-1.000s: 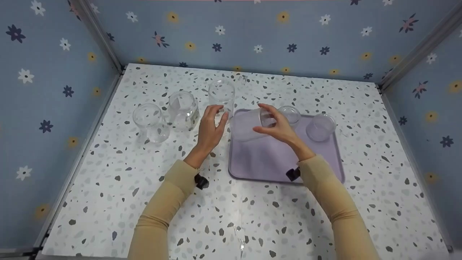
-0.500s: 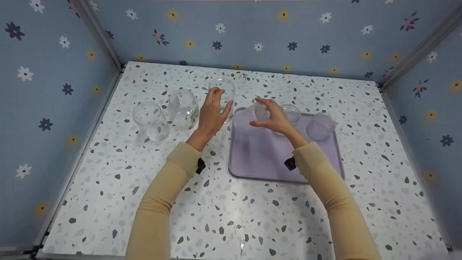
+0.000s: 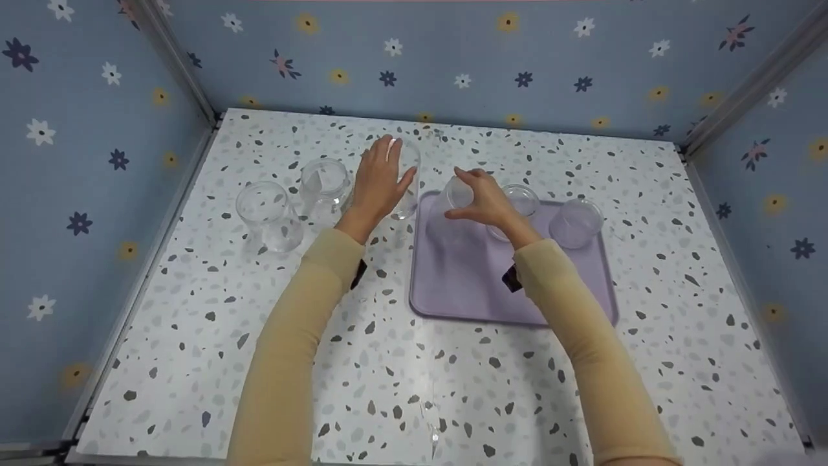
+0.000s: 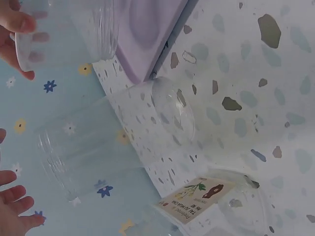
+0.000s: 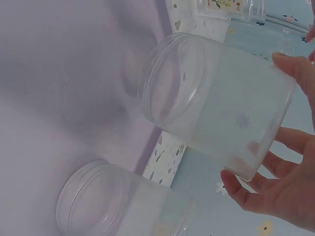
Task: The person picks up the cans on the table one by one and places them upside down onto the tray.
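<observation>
My right hand [image 3: 482, 202] grips a clear plastic jar [image 5: 231, 103] around its base. The jar is mouth down and tilted, over the back left corner of a lilac tray [image 3: 479, 288]; its threaded rim points at the tray in the right wrist view. My left hand [image 3: 376, 180] reaches over a tall clear jar [image 3: 407, 194] that stands upright just left of the tray. In the left wrist view, the fingers [image 4: 17, 196] are spread near that jar's threaded mouth, seemingly apart from it.
Two more clear jars, a middle one [image 3: 521, 199] and a right one [image 3: 576, 223], stand on the tray's back part. Left of my left hand are a jar with a printed label [image 4: 197, 199] and a clear waisted jar [image 3: 268, 217]. Flowered panels [image 3: 453, 58] border the table.
My left hand has moved away from me, up over the tall jar. My right hand has shifted slightly back and left, turning its jar from lying sideways to more mouth down.
</observation>
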{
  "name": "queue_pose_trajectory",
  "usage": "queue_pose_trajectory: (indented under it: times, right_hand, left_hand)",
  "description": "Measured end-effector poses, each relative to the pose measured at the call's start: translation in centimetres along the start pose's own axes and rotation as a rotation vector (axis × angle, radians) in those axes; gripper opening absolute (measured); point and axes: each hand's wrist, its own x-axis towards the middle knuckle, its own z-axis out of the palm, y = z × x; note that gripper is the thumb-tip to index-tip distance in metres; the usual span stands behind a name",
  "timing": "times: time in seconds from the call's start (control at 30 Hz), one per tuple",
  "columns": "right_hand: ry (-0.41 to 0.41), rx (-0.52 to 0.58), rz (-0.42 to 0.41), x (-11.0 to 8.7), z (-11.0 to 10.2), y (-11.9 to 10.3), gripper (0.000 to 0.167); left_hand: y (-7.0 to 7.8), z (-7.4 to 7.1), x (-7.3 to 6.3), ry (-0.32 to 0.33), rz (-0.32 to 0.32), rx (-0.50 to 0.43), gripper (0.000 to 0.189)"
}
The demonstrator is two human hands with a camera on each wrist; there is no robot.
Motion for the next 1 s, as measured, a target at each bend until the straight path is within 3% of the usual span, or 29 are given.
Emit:
queue_pose_trajectory:
  times: [0.67,1.0]
  right_hand:
    - [-0.105,-0.129,0.105,2.6,0.5,-0.3,0.086]
    - [-0.176,-0.167,0.097,3.5,1.1,-0.6,0.087]
  left_hand:
    - [-0.8,-0.5,3.3,-0.332,-0.165,0.035,0.09]
    - [-0.9,-0.5,4.3,-0.466,-0.214,0.067,0.099]
